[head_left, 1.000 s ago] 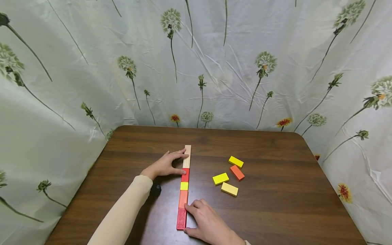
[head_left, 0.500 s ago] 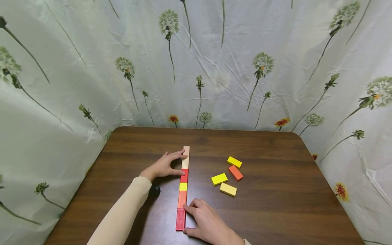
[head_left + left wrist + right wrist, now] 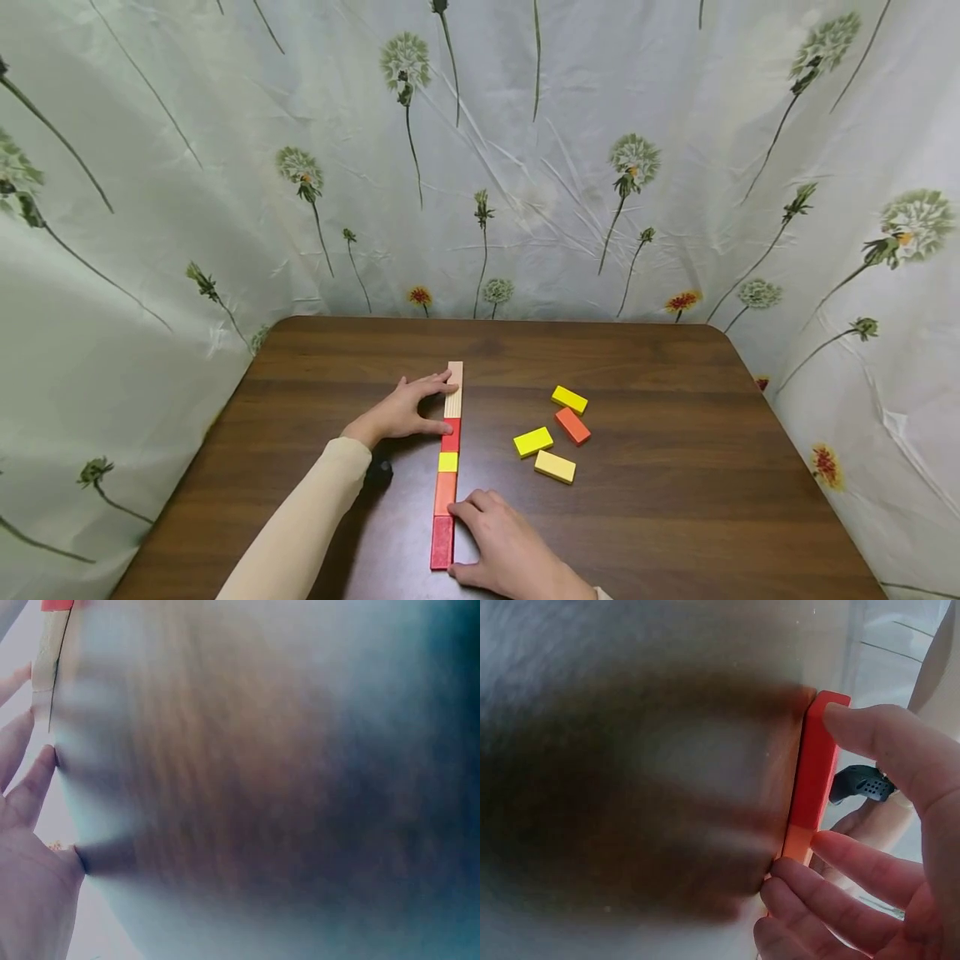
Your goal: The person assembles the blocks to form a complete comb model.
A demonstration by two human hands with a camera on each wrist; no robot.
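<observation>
At lower centre, a straight multicoloured wooden-block row (image 3: 447,462) is apparently being aligned by left hand (image 3: 401,412) and right hand (image 3: 501,537), fingers apart; even pressure seems required next.

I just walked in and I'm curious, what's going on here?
A person's left hand is at the far end of an end-to-end line of blocks on a brown table, its thumb on a red block and fingers over the pale wooden block. The right hand touches the near end from the right side, spanning the nearest red block, with a finger by its joint with the orange block. Four loose blocks lie off to the right.
</observation>
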